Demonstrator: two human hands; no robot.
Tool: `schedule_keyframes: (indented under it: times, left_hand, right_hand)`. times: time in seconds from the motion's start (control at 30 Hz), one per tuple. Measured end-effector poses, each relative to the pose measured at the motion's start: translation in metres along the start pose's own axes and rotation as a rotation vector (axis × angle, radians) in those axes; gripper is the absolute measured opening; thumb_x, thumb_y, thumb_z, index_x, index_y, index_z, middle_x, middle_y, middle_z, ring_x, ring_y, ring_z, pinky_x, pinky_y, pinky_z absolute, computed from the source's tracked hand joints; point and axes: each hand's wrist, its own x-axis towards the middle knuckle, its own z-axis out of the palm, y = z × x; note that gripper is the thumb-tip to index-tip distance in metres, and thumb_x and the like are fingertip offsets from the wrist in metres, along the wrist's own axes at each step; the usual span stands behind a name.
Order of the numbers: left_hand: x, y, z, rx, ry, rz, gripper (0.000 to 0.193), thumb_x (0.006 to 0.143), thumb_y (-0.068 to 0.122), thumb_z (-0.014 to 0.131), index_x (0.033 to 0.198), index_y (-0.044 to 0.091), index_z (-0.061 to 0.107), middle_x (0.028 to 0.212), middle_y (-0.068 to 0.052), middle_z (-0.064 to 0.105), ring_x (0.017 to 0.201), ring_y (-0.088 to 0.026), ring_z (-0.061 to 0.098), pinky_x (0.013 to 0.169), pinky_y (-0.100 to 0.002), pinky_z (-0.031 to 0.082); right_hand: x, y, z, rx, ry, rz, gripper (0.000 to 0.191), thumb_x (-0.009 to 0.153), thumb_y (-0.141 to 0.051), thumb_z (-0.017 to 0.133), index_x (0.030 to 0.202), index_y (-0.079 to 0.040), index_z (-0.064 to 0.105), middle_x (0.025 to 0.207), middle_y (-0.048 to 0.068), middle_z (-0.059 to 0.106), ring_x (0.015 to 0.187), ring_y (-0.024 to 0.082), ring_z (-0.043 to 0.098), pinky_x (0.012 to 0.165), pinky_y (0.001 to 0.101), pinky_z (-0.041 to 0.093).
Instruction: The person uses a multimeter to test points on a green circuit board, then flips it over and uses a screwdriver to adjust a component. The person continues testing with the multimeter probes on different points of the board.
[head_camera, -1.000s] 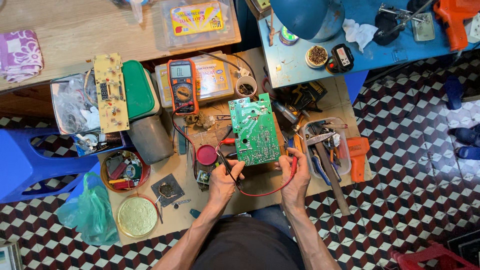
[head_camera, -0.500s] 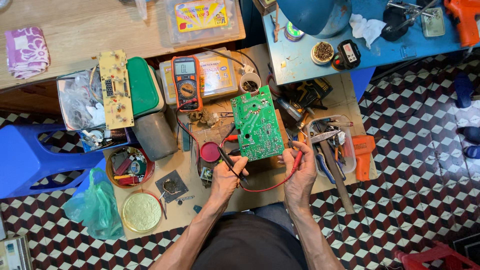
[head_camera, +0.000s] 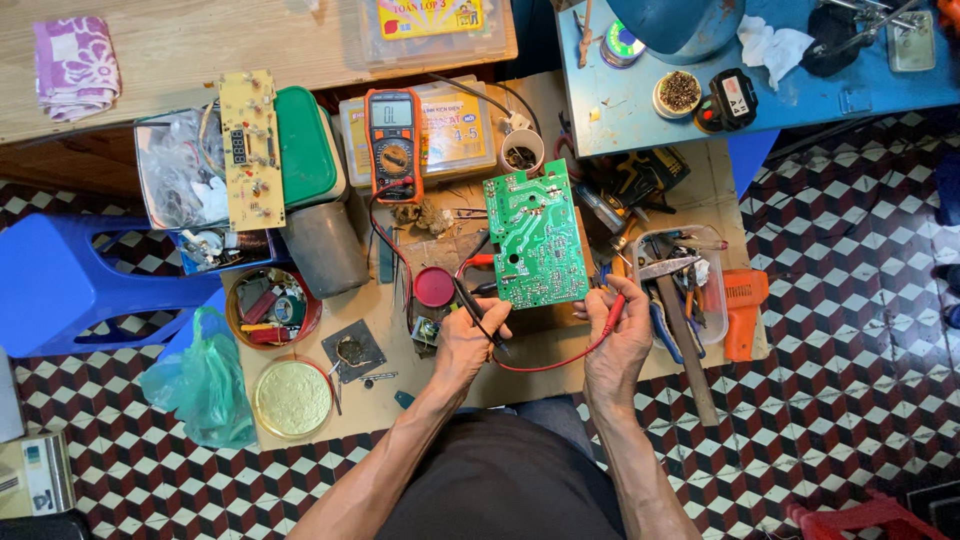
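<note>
Low cardboard-covered surface (head_camera: 560, 350) on a checkered tile floor (head_camera: 830, 380), crowded with repair clutter; blue stool (head_camera: 70, 280) to its left, blue bench (head_camera: 800, 90) above right. Largest working item: green circuit board (head_camera: 535, 240), solder side up, lying tilted at centre of the surface. Compared with half a second ago the board sits in about the same place and tilt, and both hands have stayed at its lower edge — reading: probing goes on at this end of the board, no repositioning. Orange multimeter (head_camera: 395, 145) lies above left of the board, its display too small to read; red and black leads run down from it toward the hands. Yellow-beige circuit strip (head_camera: 248, 150) rests on a clear box farther left, untouched. Orange glue-gun-shaped tool (head_camera: 742, 310) at the right edge, beside a clear tray of pliers (head_camera: 675, 290). Round gold tin lid (head_camera: 291, 398) at lower left; small red round cap (head_camera: 434, 286) just left of the board. Left hand (head_camera: 468, 345) — fingers closed on a black probe (head_camera: 470, 305), held pen-style, tip pointing up-left toward the board's lower left corner; contact not discernible. Right hand (head_camera: 620, 340) — fingers closed on a red probe (head_camera: 612, 312), tip near the board's lower right corner; touching or not, cannot tell. Red lead (head_camera: 545, 365) loops between the two hands.
</note>
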Motion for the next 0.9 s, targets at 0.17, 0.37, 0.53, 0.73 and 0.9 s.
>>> schedule_keyframes:
  times: [0.17, 0.37, 0.53, 0.73, 0.9]
  left_hand:
    - [-0.002, 0.001, -0.001, -0.039, -0.022, 0.009, 0.031, 0.093, 0.029, 0.072, 0.108, 0.002, 0.074, 0.071, 0.001, 0.067, 0.052, -0.004, 0.049, 0.046, -0.021, 0.037]
    - [0.0, 0.0, -0.002, -0.029, -0.033, 0.024, 0.029, 0.094, 0.028, 0.072, 0.107, 0.002, 0.074, 0.072, 0.0, 0.067, 0.051, -0.004, 0.048, 0.046, -0.021, 0.036]
    - [0.001, -0.003, -0.002, -0.008, -0.018, 0.03, 0.029, 0.093, 0.03, 0.072, 0.107, 0.003, 0.073, 0.073, 0.001, 0.067, 0.054, -0.005, 0.049, 0.048, -0.022, 0.037]
    - [0.008, -0.016, 0.003, 0.161, 0.082, 0.165, 0.031, 0.093, 0.033, 0.072, 0.106, 0.005, 0.075, 0.076, -0.001, 0.072, 0.07, -0.006, 0.064, 0.062, -0.023, 0.05]
    - [0.017, -0.021, 0.003, 0.197, 0.12, 0.158, 0.033, 0.092, 0.034, 0.072, 0.108, 0.005, 0.074, 0.075, -0.002, 0.073, 0.07, -0.007, 0.065, 0.061, -0.025, 0.05]
  right_hand:
    - [0.0, 0.001, -0.002, -0.037, -0.01, 0.021, 0.032, 0.102, -0.008, 0.061, 0.132, 0.001, 0.051, 0.102, 0.008, 0.064, 0.093, 0.014, 0.066, 0.09, 0.03, 0.057]
    - [0.002, 0.007, -0.003, -0.017, -0.001, 0.027, 0.033, 0.102, -0.007, 0.061, 0.132, 0.001, 0.05, 0.103, 0.008, 0.063, 0.093, 0.014, 0.066, 0.09, 0.031, 0.058]
    - [0.003, 0.015, -0.007, -0.024, -0.007, 0.019, 0.033, 0.103, -0.007, 0.061, 0.132, 0.001, 0.05, 0.102, 0.008, 0.064, 0.093, 0.014, 0.066, 0.091, 0.0304, 0.057]
    - [0.004, 0.038, -0.012, -0.089, -0.013, 0.022, 0.033, 0.102, -0.007, 0.061, 0.132, 0.002, 0.05, 0.1, 0.009, 0.066, 0.091, 0.013, 0.065, 0.088, 0.0294, 0.056]
    - [0.012, 0.049, -0.009, -0.158, -0.017, 0.038, 0.034, 0.101, -0.007, 0.063, 0.131, 0.003, 0.052, 0.097, 0.008, 0.067, 0.089, 0.013, 0.065, 0.085, 0.0282, 0.054]
